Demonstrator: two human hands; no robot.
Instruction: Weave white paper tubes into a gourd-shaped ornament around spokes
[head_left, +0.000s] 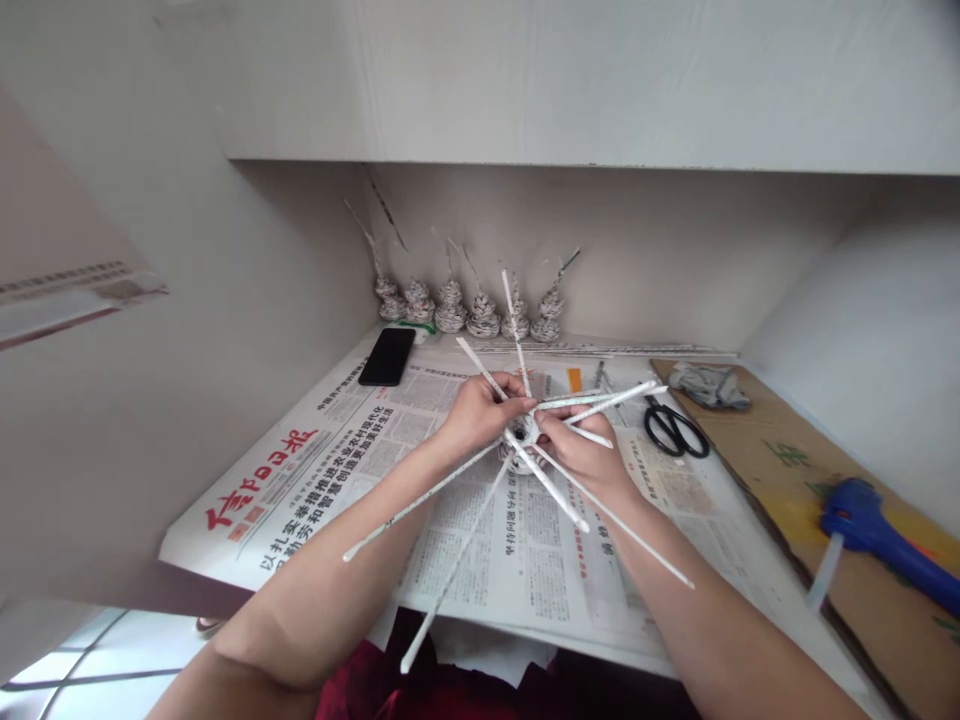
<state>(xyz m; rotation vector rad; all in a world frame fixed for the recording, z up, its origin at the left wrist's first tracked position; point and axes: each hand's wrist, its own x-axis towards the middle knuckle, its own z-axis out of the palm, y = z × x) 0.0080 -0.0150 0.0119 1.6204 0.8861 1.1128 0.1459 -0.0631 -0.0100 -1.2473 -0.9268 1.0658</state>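
A small round piece woven from rolled newspaper point(519, 458) is between my two hands, above the newspaper-covered table. Several thin paper rods point(555, 484) fan out from its middle in all directions, some toward me and some away. My left hand point(487, 405) pinches the piece from its far left side, thumb on top near the centre. On the right side my right hand point(581, 445) has its fingers closed at the base of the rods. The undersides of the piece and some fingertips are hidden.
Newspaper point(352, 470) covers the table. Several gourd-shaped woven paper pieces point(484, 315) line the back wall. A phone point(388, 357) lies left. To the right are black-handled scissors point(676, 430), a crumpled grey cloth point(709, 385), cardboard point(787, 470) and a blue glue gun point(885, 540).
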